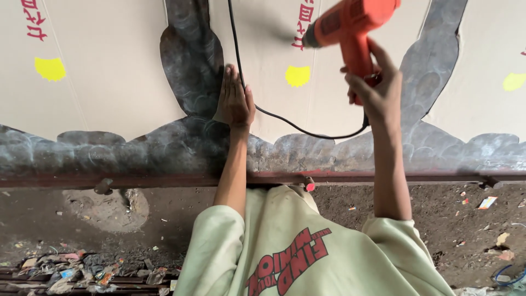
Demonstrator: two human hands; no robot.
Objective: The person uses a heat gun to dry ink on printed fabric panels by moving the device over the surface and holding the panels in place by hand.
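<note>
My right hand grips the handle of an orange power drill, held above a cardboard sheet with its nose pointing left. A black cord runs from the drill's handle and loops across the sheet. My left hand lies flat, fingers together, pressing on the edge where the cardboard meets a dark grey cut metal sheet. The metal sheet has scalloped edges and upright curved arms.
A rusty metal rail runs along the near edge of the work surface. Below it is a dirt floor with scattered litter and scraps at lower left. Yellow marks dot the cardboard.
</note>
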